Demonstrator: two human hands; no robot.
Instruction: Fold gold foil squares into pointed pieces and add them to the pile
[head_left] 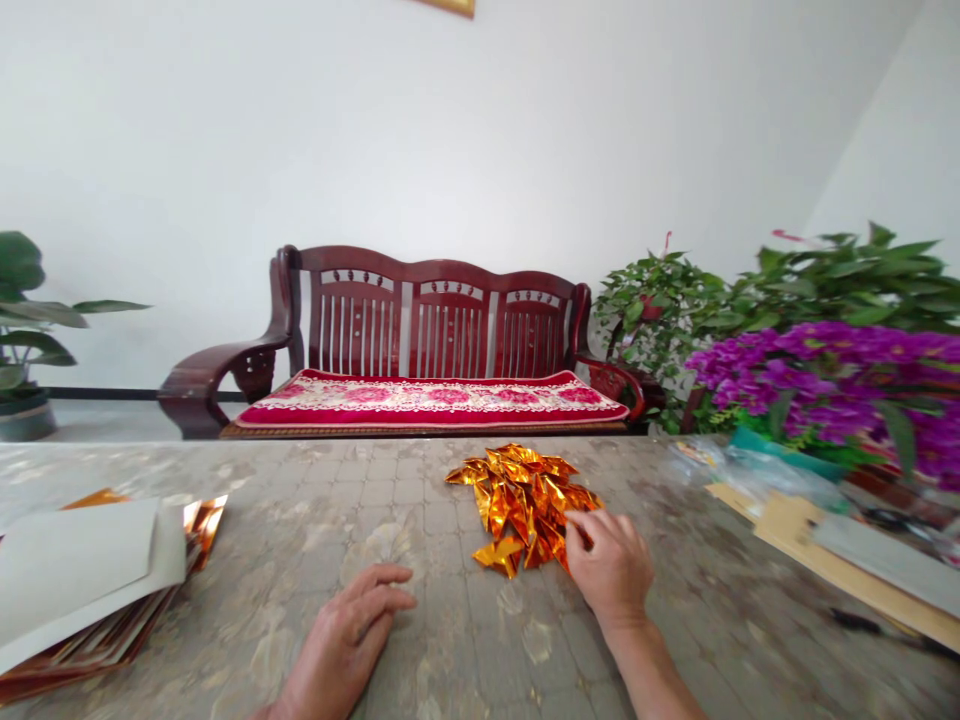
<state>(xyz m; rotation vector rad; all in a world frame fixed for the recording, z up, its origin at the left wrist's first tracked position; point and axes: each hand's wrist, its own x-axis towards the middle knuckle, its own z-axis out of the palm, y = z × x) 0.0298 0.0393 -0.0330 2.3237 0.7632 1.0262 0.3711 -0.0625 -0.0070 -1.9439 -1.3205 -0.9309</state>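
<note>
A heap of folded gold foil pieces [517, 490], shiny orange-gold with pointed ends, lies on the patterned tablecloth [442, 640]. At the heap's right edge is my right hand [611, 565], its fingers curled closed on a folded foil piece that they mostly hide. To the left of the heap and apart from it, my left hand [349, 635] rests on the cloth. Its fingers are loosely stretched out, with nothing in them. Further left lies a stack of foil sheets [206, 525], mostly white side up.
At the right are cardboard pieces [840, 545], a clear plastic bag [757, 475], a dark pen-like item [862, 622] and purple flowers [840, 380]. Beyond the table stands a wooden bench [442, 310] with a red floral cover [435, 398]. Potted plants [34, 310] flank it.
</note>
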